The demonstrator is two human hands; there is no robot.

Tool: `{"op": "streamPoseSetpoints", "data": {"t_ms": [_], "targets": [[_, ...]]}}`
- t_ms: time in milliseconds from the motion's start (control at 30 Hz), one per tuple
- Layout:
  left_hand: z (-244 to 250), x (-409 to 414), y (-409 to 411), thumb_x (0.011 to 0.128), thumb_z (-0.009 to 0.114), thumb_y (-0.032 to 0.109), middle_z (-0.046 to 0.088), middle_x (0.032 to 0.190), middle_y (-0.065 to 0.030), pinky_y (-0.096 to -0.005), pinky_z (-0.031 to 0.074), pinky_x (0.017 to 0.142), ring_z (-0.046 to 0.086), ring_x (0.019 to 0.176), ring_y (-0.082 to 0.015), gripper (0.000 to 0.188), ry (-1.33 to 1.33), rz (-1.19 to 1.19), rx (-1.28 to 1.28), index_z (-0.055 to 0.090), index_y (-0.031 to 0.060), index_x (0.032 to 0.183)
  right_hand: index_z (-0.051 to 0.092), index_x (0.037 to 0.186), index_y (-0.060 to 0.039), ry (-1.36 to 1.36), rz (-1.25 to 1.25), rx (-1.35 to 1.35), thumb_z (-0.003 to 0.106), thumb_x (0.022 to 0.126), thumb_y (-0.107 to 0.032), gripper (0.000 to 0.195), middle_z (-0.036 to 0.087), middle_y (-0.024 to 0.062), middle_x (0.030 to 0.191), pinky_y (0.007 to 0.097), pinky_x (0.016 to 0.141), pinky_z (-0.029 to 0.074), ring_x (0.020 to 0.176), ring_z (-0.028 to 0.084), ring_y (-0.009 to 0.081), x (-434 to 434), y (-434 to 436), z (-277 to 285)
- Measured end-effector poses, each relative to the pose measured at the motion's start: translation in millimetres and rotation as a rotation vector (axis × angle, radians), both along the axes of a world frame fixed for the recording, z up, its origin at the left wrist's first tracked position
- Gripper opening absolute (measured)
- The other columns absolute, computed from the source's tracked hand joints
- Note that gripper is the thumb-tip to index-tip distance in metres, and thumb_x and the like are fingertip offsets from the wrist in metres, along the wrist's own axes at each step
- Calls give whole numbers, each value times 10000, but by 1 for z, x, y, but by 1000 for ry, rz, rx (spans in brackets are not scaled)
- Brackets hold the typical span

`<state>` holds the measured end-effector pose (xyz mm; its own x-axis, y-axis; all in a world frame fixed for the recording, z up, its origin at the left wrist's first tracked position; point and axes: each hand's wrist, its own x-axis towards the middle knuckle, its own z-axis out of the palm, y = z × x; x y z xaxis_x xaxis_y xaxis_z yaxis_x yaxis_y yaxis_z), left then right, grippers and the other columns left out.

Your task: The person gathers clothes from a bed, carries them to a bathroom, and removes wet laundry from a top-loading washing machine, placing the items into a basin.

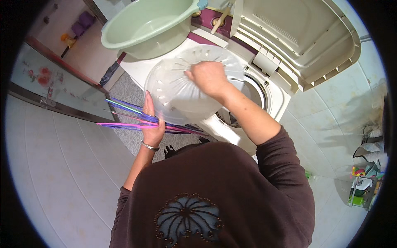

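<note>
My right hand (211, 77) is closed on the middle of a translucent round plastic spin-tub cover (173, 83) with slots, held above the front of a twin-tub washing machine (280, 99). Several thin plastic clothes hangers (136, 125), purple, pink and green, are held at my left hand (153, 124), between the thumb and palm. That hand is upright beside the left edge of the cover. The round opening of the spin tub (257, 93) lies partly behind the cover and my right forearm.
A pale green plastic basin (149, 29) stands on the machine's left part. The raised spin-tub lid (297, 34) leans at the back right. A wooden-looking stick (220, 20) lies over the control panel. A glass door (55, 80) is at left, a wall shelf (361, 192) at right.
</note>
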<state>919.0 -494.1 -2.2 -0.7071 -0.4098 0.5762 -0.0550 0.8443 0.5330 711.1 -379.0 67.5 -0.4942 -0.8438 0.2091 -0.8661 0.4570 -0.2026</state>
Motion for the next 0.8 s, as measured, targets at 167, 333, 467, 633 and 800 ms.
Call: {"op": "streamPoseSetpoints", "data": {"t_ms": [167,333,467,633,800], "targets": [[-2,-6,6,653,473,-90,414,1369,-158,-427,300,1070,349,1303,-333,667,-68,-59,-134,441,33,1308,630,849,-44,-170,282,-158,490,891,-332,323,626,162,846,429,718,479,823,603,332,2,-17,-40],[-10,-1,4,590,439,-191,540,1252,-103,-425,360,1035,399,1272,-322,653,-130,-85,-158,586,83,1164,623,956,-37,-387,2,-590,525,877,-200,205,620,159,916,379,777,481,866,601,315,-48,28,-37],[-14,-2,-2,580,447,-222,548,1236,-111,-426,376,1020,414,1261,-319,676,-142,-57,-170,589,93,1161,644,898,-14,-288,-443,62,458,853,-203,269,646,200,932,429,793,484,891,618,350,-119,75,-104],[-11,-9,-6,588,467,-194,551,1235,-114,-421,368,1022,414,1263,-317,664,-215,-30,-197,579,82,1181,608,1133,-51,-564,-174,635,621,792,-217,379,569,176,1185,404,918,449,1080,555,345,-134,63,-246],[-5,-9,-2,544,428,-184,518,1283,-103,-419,330,1050,367,1299,-312,705,-289,-19,-109,593,81,1176,553,1201,-87,-585,-252,450,674,774,-265,478,550,179,1197,398,911,460,1098,547,326,-111,56,-314]]}}
